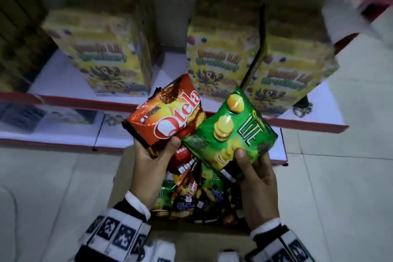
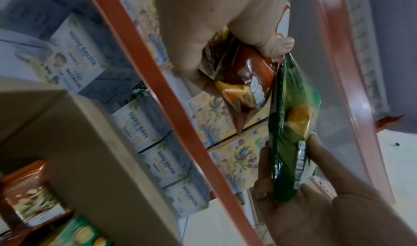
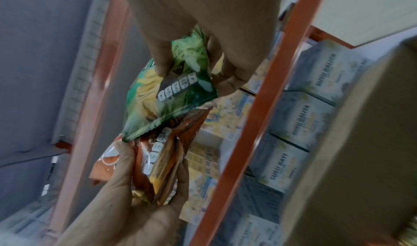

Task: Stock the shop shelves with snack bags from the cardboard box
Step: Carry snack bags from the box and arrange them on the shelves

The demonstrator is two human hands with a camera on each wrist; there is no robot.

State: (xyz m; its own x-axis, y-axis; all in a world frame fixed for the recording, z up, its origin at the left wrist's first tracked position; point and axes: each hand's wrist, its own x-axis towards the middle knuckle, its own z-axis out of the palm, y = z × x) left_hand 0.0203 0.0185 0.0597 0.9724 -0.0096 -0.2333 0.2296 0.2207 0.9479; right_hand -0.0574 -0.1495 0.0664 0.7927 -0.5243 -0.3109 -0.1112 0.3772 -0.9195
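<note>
Above cardboard box [image 1: 119, 178], hands gripping snacks, left hand [image 1: 150, 168] orange bag [image 1: 165, 112], right hand [image 1: 258, 181] green bag [image 1: 234, 130]

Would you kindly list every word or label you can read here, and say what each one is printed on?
"Qtela": red snack bag in the left hand.
"LITE": green snack bag in the right hand.
"SUSU BALITA": white carton, lower shelf.
"SUSU BAYI": white carton beside it.
Yellow cereal boxes: title too blurred.
Bags in the cardboard box: unreadable.

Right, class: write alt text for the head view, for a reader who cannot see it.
Above an open cardboard box of snack bags, the left hand grips an orange Qtela bag and the right hand a green Lite bag, before a shelf of yellow cereal boxes.
</note>
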